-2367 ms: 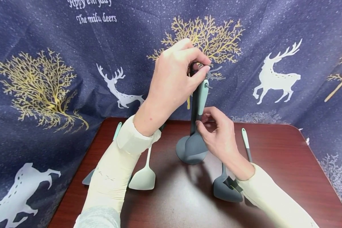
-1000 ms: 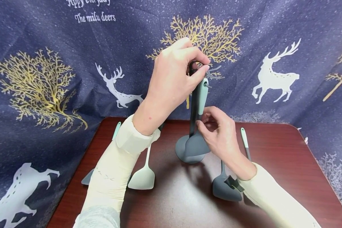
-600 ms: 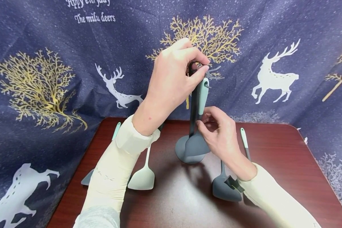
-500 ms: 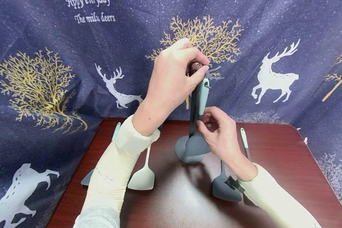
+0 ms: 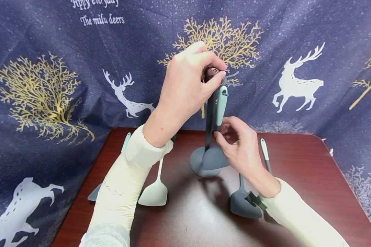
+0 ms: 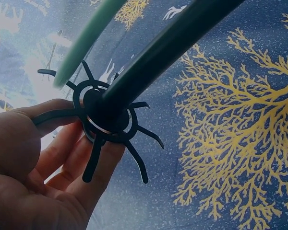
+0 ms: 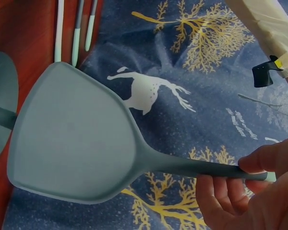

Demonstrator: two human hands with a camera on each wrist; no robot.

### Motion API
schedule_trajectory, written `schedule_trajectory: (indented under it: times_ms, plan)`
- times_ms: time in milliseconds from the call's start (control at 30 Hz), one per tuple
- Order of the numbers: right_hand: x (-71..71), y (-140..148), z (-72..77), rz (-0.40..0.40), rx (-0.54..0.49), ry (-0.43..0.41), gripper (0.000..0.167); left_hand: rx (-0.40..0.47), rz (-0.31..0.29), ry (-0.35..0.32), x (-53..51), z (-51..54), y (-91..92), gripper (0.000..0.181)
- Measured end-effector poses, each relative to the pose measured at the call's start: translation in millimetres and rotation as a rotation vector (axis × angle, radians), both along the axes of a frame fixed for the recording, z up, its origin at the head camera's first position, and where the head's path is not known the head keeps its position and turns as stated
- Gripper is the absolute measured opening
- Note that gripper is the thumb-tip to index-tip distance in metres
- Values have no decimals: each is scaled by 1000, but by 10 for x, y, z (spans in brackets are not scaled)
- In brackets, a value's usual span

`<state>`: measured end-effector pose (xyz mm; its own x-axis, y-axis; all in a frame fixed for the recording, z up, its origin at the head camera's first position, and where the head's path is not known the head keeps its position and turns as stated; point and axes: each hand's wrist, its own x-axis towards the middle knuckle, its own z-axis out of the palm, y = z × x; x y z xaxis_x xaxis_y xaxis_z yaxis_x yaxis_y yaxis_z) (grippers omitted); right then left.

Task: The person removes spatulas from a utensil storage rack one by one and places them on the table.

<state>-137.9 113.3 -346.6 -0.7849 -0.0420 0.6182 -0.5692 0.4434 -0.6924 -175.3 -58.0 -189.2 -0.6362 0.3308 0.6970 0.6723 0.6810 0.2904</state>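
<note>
With its thumb and fingers, my left hand (image 5: 185, 82) grips the top of a dark upright utensil stand (image 5: 209, 120). In the left wrist view several curved hooks fan out around the stand's pole (image 6: 153, 57), and the fingers curl behind them. A grey spatula (image 5: 216, 158) with a mint-green handle hangs at the stand, one hook through its handle hole. My right hand (image 5: 241, 147) pinches its shaft just below the handle. The right wrist view shows the whole spatula blade (image 7: 77, 139) beside the stand's round base (image 7: 2, 91). In the head view the blade covers part of that base.
On the red-brown table (image 5: 185, 226) lie a pale spatula (image 5: 154, 195) left of the stand and a grey turner (image 5: 245, 206) to the right. Further right is a pale-handled utensil (image 5: 265, 150). My left sleeve partly hides another mint-handled utensil (image 5: 126, 141). A patterned blue cloth (image 5: 136, 41) hangs behind.
The spatula and my right hand have shifted slightly right, showing a little more of the stand's base and pole. My left hand stays at the top of the stand.
</note>
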Motion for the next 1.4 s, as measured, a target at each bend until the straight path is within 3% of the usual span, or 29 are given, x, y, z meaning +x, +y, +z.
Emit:
schedule_trajectory:
  times_ms: [1400]
  plan:
    - [164,88,-4,-20,35,31,23,25,-28,-14,5,-9,3,9]
